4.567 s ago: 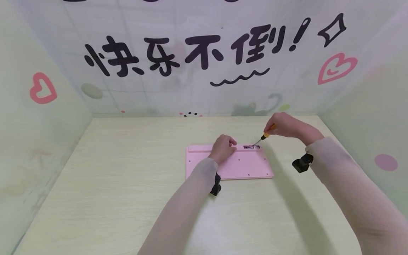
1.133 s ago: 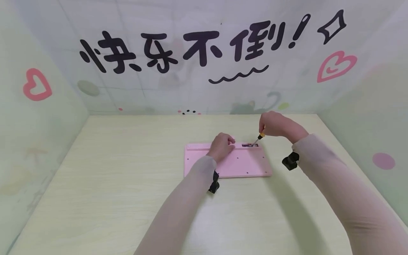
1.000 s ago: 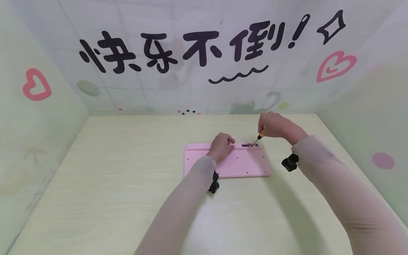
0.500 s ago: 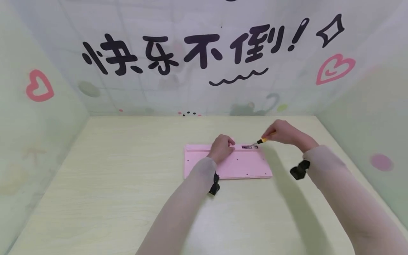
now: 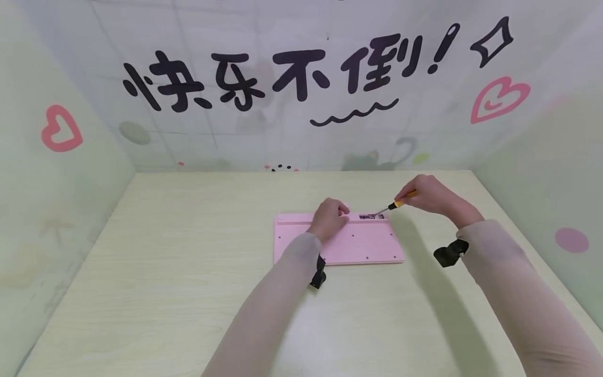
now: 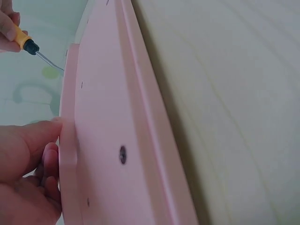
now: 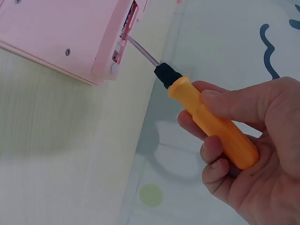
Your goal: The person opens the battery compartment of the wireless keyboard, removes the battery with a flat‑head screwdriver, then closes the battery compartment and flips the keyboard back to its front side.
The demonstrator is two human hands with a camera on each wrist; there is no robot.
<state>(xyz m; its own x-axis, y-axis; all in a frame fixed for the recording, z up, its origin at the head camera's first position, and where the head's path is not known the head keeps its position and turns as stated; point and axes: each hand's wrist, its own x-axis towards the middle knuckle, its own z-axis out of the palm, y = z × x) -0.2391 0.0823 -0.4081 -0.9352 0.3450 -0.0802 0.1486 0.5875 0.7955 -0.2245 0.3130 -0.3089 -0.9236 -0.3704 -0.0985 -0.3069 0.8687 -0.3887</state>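
Note:
A pink keyboard (image 5: pixel 363 243) lies underside up on the table, small screws dotted over its back. Along its far raised ridge a battery compartment (image 5: pixel 367 216) is uncovered near the right end. My left hand (image 5: pixel 328 219) holds that ridge left of the compartment, thumb and curled fingers against the edge in the left wrist view. In my right hand (image 7: pixel 255 136) is a screwdriver (image 7: pixel 213 124) with a yellow handle and black collar, gripped by thumb and fingers. Its metal shaft slants down and the tip is inside the compartment, where something red and dark shows in the right wrist view.
The keyboard rests on a pale wood-grain table (image 5: pixel 188 251). A printed white backdrop (image 5: pixel 282 141) rises behind the table, with side walls left and right. Black wrist cameras (image 5: pixel 450 253) sit on both wrists.
My right hand has lowered and shifted right, tilting the screwdriver from steep to flatter, while its tip stays at the compartment. The left hand and the keyboard have stayed in place.

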